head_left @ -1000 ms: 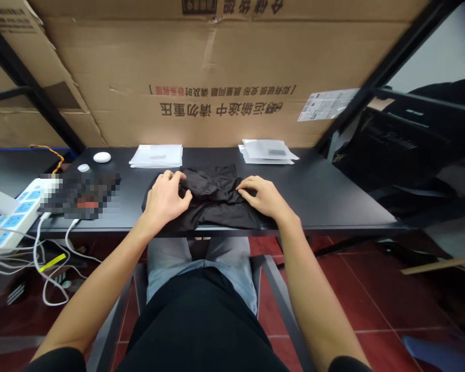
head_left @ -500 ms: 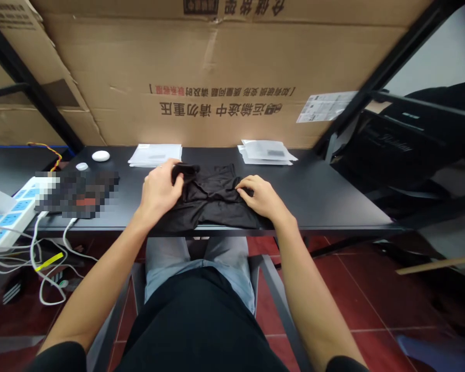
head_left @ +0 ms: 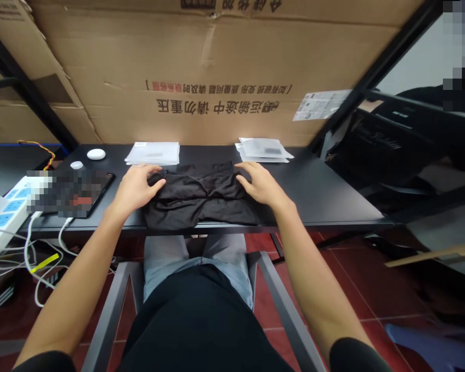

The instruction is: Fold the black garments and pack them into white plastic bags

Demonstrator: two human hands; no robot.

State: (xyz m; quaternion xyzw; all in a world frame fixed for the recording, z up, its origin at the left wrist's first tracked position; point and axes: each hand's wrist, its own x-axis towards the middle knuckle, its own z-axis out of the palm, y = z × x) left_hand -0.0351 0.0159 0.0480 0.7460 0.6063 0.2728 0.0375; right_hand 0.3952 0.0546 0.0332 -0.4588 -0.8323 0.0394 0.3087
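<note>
Cloth (head_left: pixel 203 199), blk, on desk (head_left: pixel 313 199) at front edge; looks mostly spread, mid creases unsmoothed. L hand (head_left: pixel 135 187) at its L end, R hand (head_left: pixel 262 184) at R end, fingers bent; can't tell if gripping.

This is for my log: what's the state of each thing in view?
Thin black cloth: spread on the black table, wrinkled.
Left hand: curved, thumb apart, at the cloth's left end.
Right hand: curved, thumb apart, at the cloth's right end.
Left pile of white rectangular packets: flat.
Right pile of similar packets: flat, fanned askew.
White rectangular power strip: sockets facing up.
Black rectangular tablet: mostly pixelated, state unclear.
Brown cardboard sheet: upright, printing upside down.
</note>
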